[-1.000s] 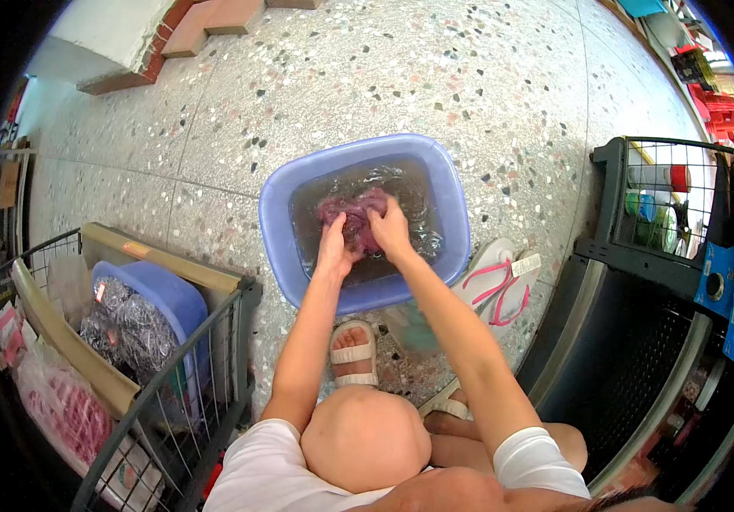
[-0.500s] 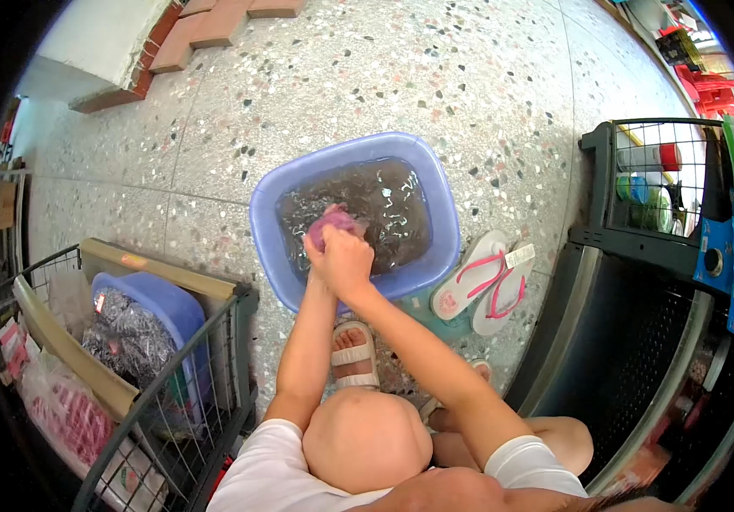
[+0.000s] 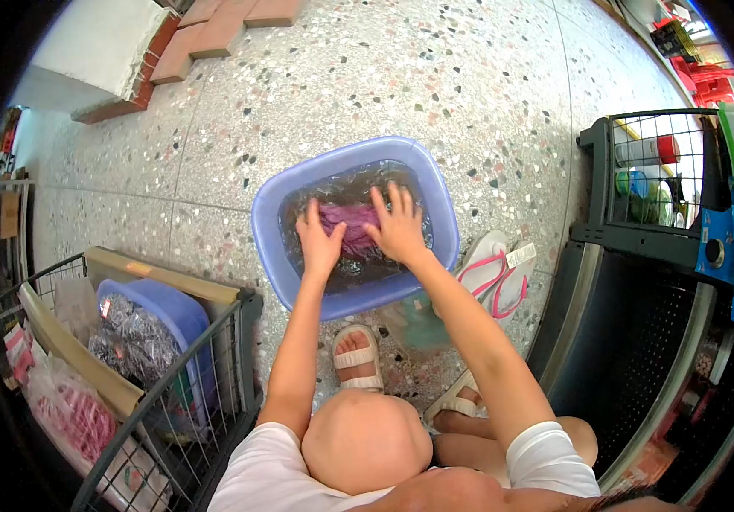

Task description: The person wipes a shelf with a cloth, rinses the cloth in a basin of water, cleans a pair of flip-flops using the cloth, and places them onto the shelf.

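A blue plastic basin [image 3: 270,252] on the floor holds dark, murky water [image 3: 358,277]. Spread out at the water's surface is a pinkish-purple cloth [image 3: 352,224], wrinkled and wet. My left hand [image 3: 319,241] is at the cloth's left side, fingers apart and thumb by its edge. On the other side, my right hand [image 3: 398,225] has its fingers spread, with the thumb near the cloth. Neither hand grips it; whether the fingertips touch it I cannot tell.
White flip-flops [image 3: 503,269] with pink straps lie right of the basin. A wire basket [image 3: 247,341] at left holds another blue tub [image 3: 181,311] and plastic bags [image 3: 77,410]. A black shelf rack [image 3: 614,341] stands at right. Bricks [image 3: 213,38] are at the top left.
My hands were clasped together around the bunched cloth above the water. They have moved apart and opened, and the cloth now lies spread in the water between them.
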`<act>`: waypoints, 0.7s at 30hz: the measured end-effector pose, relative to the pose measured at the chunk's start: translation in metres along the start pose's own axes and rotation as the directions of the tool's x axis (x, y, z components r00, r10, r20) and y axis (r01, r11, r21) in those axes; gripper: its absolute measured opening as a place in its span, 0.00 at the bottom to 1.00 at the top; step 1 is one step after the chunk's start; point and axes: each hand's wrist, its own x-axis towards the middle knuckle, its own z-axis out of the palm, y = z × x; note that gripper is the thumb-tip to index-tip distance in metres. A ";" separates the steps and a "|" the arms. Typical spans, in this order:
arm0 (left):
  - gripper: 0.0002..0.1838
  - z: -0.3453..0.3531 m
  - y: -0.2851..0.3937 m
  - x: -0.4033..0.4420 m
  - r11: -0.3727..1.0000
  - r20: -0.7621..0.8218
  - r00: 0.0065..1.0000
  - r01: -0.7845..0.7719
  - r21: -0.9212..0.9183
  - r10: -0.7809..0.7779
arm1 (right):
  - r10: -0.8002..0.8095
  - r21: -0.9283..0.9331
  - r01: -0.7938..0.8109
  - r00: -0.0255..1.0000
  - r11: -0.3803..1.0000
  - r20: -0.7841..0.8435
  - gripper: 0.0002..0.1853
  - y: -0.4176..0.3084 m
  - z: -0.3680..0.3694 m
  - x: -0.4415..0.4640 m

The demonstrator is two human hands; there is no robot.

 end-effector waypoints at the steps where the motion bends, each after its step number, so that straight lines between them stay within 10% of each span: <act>1: 0.40 0.006 0.002 -0.004 0.982 0.082 0.996 -0.056 0.179 0.042 | -0.039 -0.008 0.040 0.996 0.999 0.082 0.41 0.002 0.001 -0.002; 4: 0.37 0.010 0.004 -0.010 0.926 0.206 0.978 -0.061 0.372 -0.018 | -0.115 -0.090 0.135 0.973 0.987 0.199 0.39 0.007 0.007 -0.007; 7: 0.35 0.010 -0.011 -0.011 0.946 0.197 0.973 0.050 0.320 -0.118 | 0.109 0.046 -0.126 0.957 0.991 0.270 0.36 0.004 0.025 0.003; 10: 0.30 0.006 -0.012 -0.015 0.984 0.068 0.981 0.178 0.027 -0.179 | 0.304 0.648 -0.400 0.916 0.648 0.260 0.24 -0.011 0.004 0.004; 12: 0.29 -0.012 0.038 -0.018 0.691 0.248 0.845 0.531 -0.492 -0.473 | 0.287 0.783 -0.123 0.955 0.609 -0.073 0.20 -0.029 0.008 -0.002; 13: 0.31 -0.013 0.033 -0.014 0.475 0.446 0.806 0.591 -0.652 -0.390 | 0.267 0.807 -0.207 0.962 0.553 0.064 0.22 -0.047 -0.021 -0.008; 17: 0.25 -0.024 0.060 -0.003 -0.141 0.636 0.705 0.628 -0.765 -0.313 | 0.024 0.808 0.178 0.973 0.562 -0.232 0.17 -0.110 -0.061 -0.052; 18: 0.21 -0.019 0.055 0.003 -0.314 0.696 0.654 0.622 -0.718 -0.295 | 0.027 0.781 0.171 0.972 0.601 -0.234 0.16 -0.127 -0.074 -0.065; 21: 0.20 -0.016 0.020 0.011 -0.571 0.800 0.434 0.809 -0.143 0.415 | 0.072 0.710 0.088 0.979 0.698 -0.192 0.15 -0.140 -0.067 -0.074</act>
